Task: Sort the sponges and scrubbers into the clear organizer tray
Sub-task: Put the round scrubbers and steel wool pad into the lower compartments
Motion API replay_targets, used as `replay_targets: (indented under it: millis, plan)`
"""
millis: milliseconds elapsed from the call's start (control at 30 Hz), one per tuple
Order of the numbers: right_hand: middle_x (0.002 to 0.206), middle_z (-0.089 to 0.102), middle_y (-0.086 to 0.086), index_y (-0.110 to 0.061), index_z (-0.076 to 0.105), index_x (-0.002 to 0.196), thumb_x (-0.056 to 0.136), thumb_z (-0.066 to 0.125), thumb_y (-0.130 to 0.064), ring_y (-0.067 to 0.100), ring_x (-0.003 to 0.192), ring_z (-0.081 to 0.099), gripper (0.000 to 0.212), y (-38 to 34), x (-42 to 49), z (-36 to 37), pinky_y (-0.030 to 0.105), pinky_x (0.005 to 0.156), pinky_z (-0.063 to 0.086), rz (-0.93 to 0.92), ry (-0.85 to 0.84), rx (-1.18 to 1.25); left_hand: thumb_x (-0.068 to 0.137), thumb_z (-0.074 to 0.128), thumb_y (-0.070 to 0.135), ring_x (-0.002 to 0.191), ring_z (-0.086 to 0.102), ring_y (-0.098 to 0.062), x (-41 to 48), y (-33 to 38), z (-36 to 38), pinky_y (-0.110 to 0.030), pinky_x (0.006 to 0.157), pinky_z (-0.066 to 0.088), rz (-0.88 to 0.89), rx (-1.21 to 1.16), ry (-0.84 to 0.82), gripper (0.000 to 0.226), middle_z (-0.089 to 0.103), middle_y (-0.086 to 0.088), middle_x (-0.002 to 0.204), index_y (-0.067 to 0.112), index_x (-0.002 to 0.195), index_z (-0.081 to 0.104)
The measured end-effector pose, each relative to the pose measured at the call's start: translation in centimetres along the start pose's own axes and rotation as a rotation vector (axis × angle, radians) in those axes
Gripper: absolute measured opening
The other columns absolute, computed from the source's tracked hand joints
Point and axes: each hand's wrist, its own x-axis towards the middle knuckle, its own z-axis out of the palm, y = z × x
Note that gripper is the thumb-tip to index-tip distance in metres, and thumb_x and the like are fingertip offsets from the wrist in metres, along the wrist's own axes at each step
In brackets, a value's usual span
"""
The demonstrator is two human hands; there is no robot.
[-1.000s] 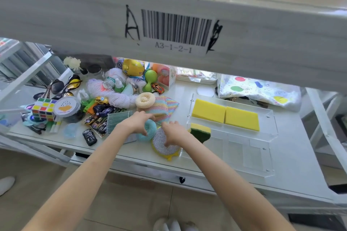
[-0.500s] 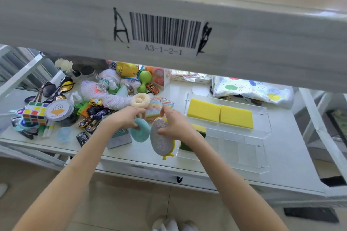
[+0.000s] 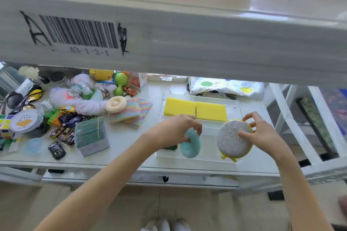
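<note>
Placement is the step in hand: both hands hang over the front of the clear tray point(image 3: 237, 106), which sits toward the right end of the counter point(image 3: 129, 140). The left hand point(image 3: 169, 131) has its grip closed around a teal sponge point(image 3: 190, 144), fingers curled over its top, the sponge dangling above the tray's front-left part. The right hand point(image 3: 262, 133) pinches a round silver scrubber point(image 3: 231, 138) with a yellow backing, thumb on its face and fingers behind its rim, held tilted over the front-right part. Two yellow sponges point(image 3: 195, 110) already lie side by side in the tray's back compartment, and something dark green point(image 3: 170, 148) shows at the front-left, mostly hidden by the left wrist. I judge that the next move is to lower each piece into its own front section and let go; the dividers are hard to see through the clear walls, so which section each lands in needs care. A loofah ring point(image 3: 116, 104) and pastel cloths point(image 3: 134, 112) still wait mid-counter beside the clutter.
</note>
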Motion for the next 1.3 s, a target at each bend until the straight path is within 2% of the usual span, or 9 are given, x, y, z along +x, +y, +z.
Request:
replay_targets:
  millis: [133, 367, 567, 767, 867, 933, 1100, 1233, 1300]
  plan:
    - [0.103, 0.060, 0.015, -0.019, 0.047, 0.107, 0.079, 0.067, -0.012, 0.032, 0.094, 0.058, 0.036, 2.8, 0.1, 0.0, 0.044, 0.084, 0.050, 0.062, 0.026, -0.013, 0.081, 0.059, -0.008, 0.104, 0.059, -0.030, 4.5, 0.3, 4.1, -0.046, 0.086, 0.052, -0.025, 0.191, -0.047, 0.037, 0.059, -0.009, 0.118, 0.014, 0.111, 0.064]
    - [0.101, 0.059, 0.014, -0.020, 0.048, 0.105, 0.076, 0.070, -0.013, 0.031, 0.089, 0.058, 0.037, 5.8, 0.5, -0.1, 0.044, 0.081, 0.050, 0.089, 0.164, 0.081, 0.076, 0.052, -0.021, 0.112, 0.049, -0.027, 6.0, -1.3, 7.5, -0.035, 0.081, 0.052, -0.091, 0.416, -0.016, 0.047, 0.051, -0.013, 0.118, 0.005, 0.114, 0.059]
    - [0.097, 0.060, 0.019, -0.014, 0.046, 0.104, 0.076, 0.070, -0.013, 0.035, 0.089, 0.056, 0.036, 6.3, 1.8, 2.6, 0.038, 0.075, 0.044, 0.068, 0.143, 0.080, 0.075, 0.050, -0.024, 0.112, 0.051, -0.025, 5.3, -1.8, 8.0, -0.033, 0.079, 0.053, -0.061, 0.340, 0.083, 0.063, 0.052, -0.008, 0.123, 0.012, 0.126, 0.050]
    - [0.102, 0.057, 0.022, -0.005, 0.046, 0.106, 0.078, 0.064, -0.003, 0.029, 0.080, 0.048, 0.032, 6.4, 2.4, 5.1, 0.031, 0.068, 0.034, 0.040, 0.292, 0.056, 0.083, 0.062, -0.001, 0.098, 0.060, -0.019, 1.8, -3.0, 1.9, -0.032, 0.087, 0.051, -0.099, 0.069, 0.291, 0.031, 0.061, -0.004, 0.112, 0.014, 0.110, 0.062]
    - [0.103, 0.055, 0.020, -0.004, 0.047, 0.105, 0.080, 0.063, -0.002, 0.036, 0.089, 0.054, 0.030, 5.9, 2.0, 6.0, 0.034, 0.070, 0.035, 0.017, 0.345, 0.023, 0.077, 0.067, 0.001, 0.084, 0.061, -0.021, -1.3, -7.1, -2.5, -0.037, 0.079, 0.053, -0.261, 0.077, 0.450, 0.018, 0.063, -0.005, 0.093, 0.011, 0.092, 0.066]
    - [0.100, 0.053, 0.017, -0.004, 0.047, 0.104, 0.080, 0.063, -0.001, 0.037, 0.088, 0.057, 0.028, 5.3, 1.8, 6.6, 0.036, 0.071, 0.040, -0.014, 0.369, -0.019, 0.072, 0.065, -0.001, 0.085, 0.062, -0.029, -2.6, -11.2, -4.8, -0.036, 0.077, 0.050, -0.433, 0.144, 0.514, 0.020, 0.064, -0.010, 0.089, 0.008, 0.090, 0.066]
    - [0.092, 0.045, 0.010, -0.004, 0.047, 0.101, 0.080, 0.058, 0.004, 0.037, 0.075, 0.054, 0.025, 4.2, 2.2, 8.0, 0.034, 0.067, 0.037, -0.021, 0.354, -0.106, 0.068, 0.077, 0.013, 0.102, 0.059, -0.035, -2.9, -20.7, -6.8, -0.043, 0.088, 0.051, -0.770, 0.206, 0.286, 0.050, 0.065, -0.020, 0.110, 0.005, 0.113, 0.057]
    - [0.097, 0.053, 0.019, -0.003, 0.048, 0.100, 0.079, 0.052, 0.010, 0.039, 0.080, 0.054, 0.025, 3.9, 2.7, 9.4, 0.034, 0.066, 0.033, -0.002, 0.331, -0.177, 0.066, 0.080, 0.035, 0.105, 0.059, -0.036, -2.3, -23.4, -5.9, -0.037, 0.080, 0.047, -0.817, 0.155, 0.146, 0.069, 0.065, -0.016, 0.115, 0.008, 0.121, 0.048]
    - [0.100, 0.054, 0.021, -0.003, 0.048, 0.100, 0.078, 0.048, 0.013, 0.035, 0.076, 0.048, 0.026, 4.1, 3.1, 9.9, 0.033, 0.066, 0.033, 0.029, 0.319, -0.186, 0.065, 0.082, 0.034, 0.102, 0.059, -0.035, -1.7, -23.3, -5.7, -0.033, 0.074, 0.042, -0.800, 0.095, 0.130, 0.068, 0.065, -0.015, 0.114, 0.005, 0.119, 0.051]
